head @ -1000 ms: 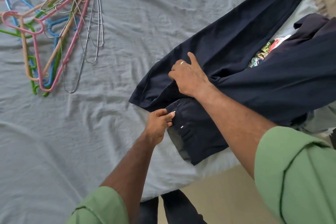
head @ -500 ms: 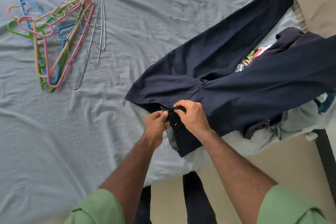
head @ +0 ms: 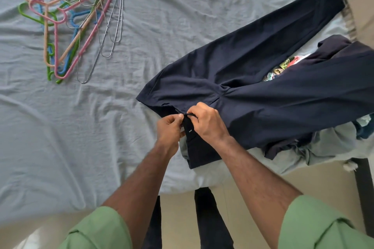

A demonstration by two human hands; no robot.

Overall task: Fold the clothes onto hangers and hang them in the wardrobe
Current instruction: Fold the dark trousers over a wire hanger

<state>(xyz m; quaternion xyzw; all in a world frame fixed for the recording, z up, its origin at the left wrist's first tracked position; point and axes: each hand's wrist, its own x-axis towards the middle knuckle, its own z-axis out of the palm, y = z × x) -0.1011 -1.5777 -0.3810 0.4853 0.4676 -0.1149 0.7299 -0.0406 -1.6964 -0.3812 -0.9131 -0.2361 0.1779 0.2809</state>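
Trousers first: the dark navy cotton trousers (head: 253,87) lie spread on the wrinkled pale blue bedsheet (head: 81,127), waist toward me and legs running away to my right, so I can work the waistband from the bed's edge. My left hand (head: 170,129) pinches one side of the open fly and my right hand (head: 208,123) grips the other, pulling them together, I judge, to fasten the waist so the legs line up for folding. One leg rests across a heap of mixed clothes (head: 283,66) awaiting their turn. The pile of coloured plastic and bare wire hangers (head: 77,26) lies well apart, up on my left, within reach for later.
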